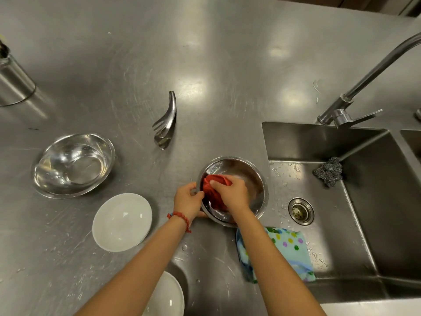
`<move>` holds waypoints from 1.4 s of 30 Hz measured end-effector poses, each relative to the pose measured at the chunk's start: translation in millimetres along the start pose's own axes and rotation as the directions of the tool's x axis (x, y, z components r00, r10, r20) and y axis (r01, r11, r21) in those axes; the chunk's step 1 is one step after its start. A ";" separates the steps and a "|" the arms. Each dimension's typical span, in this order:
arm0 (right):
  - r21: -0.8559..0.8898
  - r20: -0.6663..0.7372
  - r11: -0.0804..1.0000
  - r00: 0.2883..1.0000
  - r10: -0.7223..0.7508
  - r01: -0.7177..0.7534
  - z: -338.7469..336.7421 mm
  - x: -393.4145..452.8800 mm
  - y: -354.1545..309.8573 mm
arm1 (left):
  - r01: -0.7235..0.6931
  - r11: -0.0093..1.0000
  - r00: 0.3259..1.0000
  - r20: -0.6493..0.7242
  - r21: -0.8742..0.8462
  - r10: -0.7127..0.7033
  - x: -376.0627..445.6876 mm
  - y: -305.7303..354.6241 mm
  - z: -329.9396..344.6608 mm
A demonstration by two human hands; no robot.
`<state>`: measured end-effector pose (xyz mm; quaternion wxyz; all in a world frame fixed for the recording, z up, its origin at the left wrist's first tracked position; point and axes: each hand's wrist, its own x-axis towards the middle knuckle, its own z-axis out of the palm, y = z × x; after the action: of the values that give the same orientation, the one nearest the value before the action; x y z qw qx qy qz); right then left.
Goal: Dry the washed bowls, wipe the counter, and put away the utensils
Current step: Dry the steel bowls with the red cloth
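Gripping round steel bowl (248, 176) rim, left hand (187, 200); right hand (230, 190) apparently clutching crumpled red cloth (213, 190).

No readable text

No words, labels, brands, numbers or signs can be read anywhere in the view; the only marking is a pattern of coloured dots on the blue cloth (288, 247), which carries no letters.
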<state>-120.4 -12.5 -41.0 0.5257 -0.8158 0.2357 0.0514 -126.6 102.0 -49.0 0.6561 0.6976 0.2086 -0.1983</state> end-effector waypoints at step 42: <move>0.070 0.042 0.998 0.999 -0.004 0.001 -0.2 4.5 16.0 | 0.014 0.984 1.000 0.015 0.176 -0.017 25.0 20.0 -6.2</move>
<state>-123.5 -19.6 -55.7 0.5589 -0.7959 0.2251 0.0598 -94.7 108.0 -45.8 0.5920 0.7496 0.1905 -0.2267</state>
